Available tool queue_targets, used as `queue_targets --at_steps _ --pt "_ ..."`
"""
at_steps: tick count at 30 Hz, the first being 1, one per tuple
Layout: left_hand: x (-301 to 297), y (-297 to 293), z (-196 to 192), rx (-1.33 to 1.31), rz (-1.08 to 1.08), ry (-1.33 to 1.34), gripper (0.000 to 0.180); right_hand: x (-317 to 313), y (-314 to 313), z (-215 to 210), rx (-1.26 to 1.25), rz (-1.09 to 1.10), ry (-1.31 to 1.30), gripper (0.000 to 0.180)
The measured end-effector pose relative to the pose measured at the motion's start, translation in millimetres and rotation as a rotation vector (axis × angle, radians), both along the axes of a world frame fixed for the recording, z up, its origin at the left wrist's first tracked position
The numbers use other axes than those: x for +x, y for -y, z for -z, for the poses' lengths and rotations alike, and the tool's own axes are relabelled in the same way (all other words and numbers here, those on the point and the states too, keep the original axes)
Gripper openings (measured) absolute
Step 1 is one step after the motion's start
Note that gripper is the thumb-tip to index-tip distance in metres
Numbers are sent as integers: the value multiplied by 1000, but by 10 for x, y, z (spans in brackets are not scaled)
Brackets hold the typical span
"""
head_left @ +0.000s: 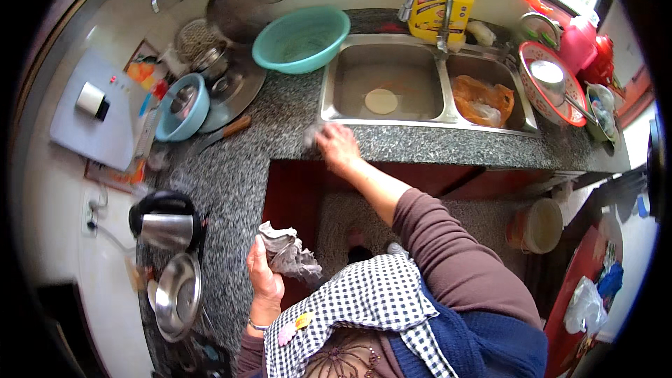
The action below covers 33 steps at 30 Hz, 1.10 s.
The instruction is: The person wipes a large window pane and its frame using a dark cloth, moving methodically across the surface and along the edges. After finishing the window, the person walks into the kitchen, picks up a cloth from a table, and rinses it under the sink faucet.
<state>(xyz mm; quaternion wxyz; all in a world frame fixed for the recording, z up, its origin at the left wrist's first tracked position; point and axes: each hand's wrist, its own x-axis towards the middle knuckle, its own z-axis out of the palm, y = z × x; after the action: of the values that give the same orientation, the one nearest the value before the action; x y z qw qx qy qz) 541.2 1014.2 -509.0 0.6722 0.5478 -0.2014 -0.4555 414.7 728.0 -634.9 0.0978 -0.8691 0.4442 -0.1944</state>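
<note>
Head view: nearest the body, the left hand (264, 276) closes its fingers around a crumpled grey rag (288, 253); farther out, the right hand (337, 145) lies fingers spread on the counter (231, 182) edge, just before the sink (381, 82).

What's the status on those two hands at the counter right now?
Left hand clutching a crumpled grey rag. Right hand flat on the granite counter by the sink. Knife lies left of it.
</note>
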Motion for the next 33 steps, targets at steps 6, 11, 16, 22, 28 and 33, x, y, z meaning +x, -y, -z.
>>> queue_targets --at_steps 6,11,16,22,28,33 --pt "240 799 36 24 146 -43 34 -317 -22 387 -147 -77 68 50" --pt "76 1447 109 19 398 -56 38 -1218 -69 337 -188 93 116 54" --pt "-305 1917 75 -5 608 -29 36 -2352 -190 360 -255 403 77 47" --pt "-852 2292 -6 -6 660 -39 36 -3858 -298 488 -287 776 -43 42" --pt "-1279 2349 -157 -12 664 116 29 -5112 -100 232 -65 1237 523 27" --pt "-1290 2364 -188 -156 541 610 25 -6450 -353 800 -52 1601 282 31"
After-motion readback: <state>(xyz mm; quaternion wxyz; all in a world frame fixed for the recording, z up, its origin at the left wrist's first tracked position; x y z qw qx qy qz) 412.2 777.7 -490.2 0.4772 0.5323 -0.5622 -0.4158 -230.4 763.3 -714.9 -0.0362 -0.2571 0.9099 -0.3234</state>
